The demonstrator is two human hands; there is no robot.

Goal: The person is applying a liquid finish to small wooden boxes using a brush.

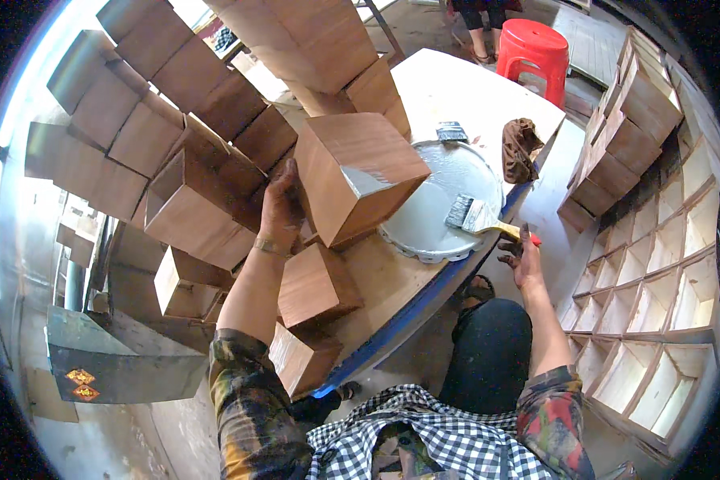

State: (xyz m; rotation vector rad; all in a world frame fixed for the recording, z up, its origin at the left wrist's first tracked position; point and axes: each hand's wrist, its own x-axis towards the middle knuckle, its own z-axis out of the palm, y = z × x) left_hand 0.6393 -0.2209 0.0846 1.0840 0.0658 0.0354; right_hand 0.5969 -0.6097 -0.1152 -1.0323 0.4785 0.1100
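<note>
The left hand (282, 200) clamps the wooden box (358, 178), left of the yellow-handled brush (483, 218); the right hand (526, 261) grips this brush, its bristles (459, 211) pointing left.

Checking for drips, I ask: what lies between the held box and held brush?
In the head view, the pale round bucket shows between the box and brush.

Just below the left fingers (286, 178), a thin, light-toned wristband (273, 246). Well below them, a bunched camouflage fabric sleeve (252, 400) in green, brown and orange; below the right fingers (526, 237), a matching sleeve with red patches (554, 412). Lower, between: a black-and-white checked cloth garment (456, 422) and black trousers (488, 356).
</note>
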